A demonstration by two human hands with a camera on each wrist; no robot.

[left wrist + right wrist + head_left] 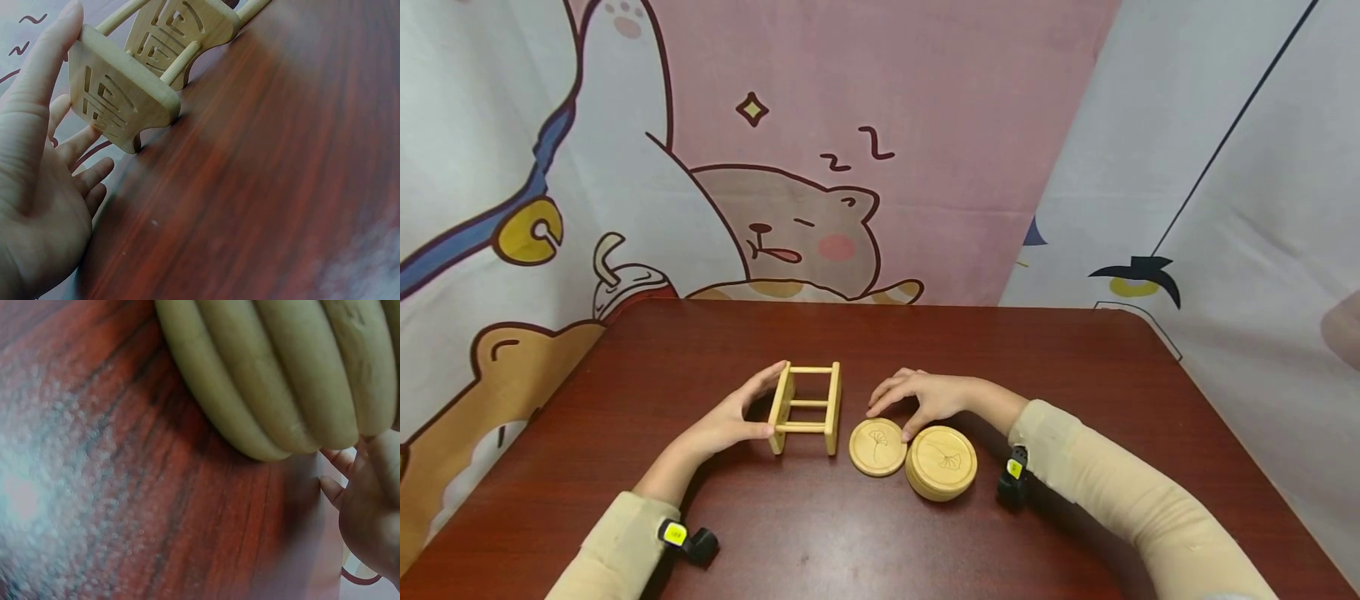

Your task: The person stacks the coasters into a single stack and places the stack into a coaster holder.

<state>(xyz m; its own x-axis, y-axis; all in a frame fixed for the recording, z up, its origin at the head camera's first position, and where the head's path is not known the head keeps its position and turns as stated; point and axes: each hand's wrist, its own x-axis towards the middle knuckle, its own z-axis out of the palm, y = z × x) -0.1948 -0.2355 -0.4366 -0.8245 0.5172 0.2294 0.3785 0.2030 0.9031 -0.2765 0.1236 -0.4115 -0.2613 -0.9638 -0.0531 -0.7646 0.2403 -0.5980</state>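
My left hand (726, 423) holds a small pale wooden coaster rack (786, 392) by its left side panel, thumb at the near end and fingers at the far end. The rack stands on the table; in the left wrist view its side panel (112, 94) shows cut-out slots. To its right lies a single round wooden coaster (877, 448) with an engraved leaf. Over its far right edge, my right hand (934, 395) pinches it between thumb and bent fingers. A stack of matching coasters (942, 467) touches or nearly touches it; in the right wrist view, the stack (269, 375) hides most fingers.
A dark red-brown wooden table (1037, 358) carries everything. Behind it hangs a cloth backdrop (955, 150) with cartoon animals. Each wrist wears a strap with a small black camera (703, 547). At the far right edge, part of another person's hand (1343, 329) shows.
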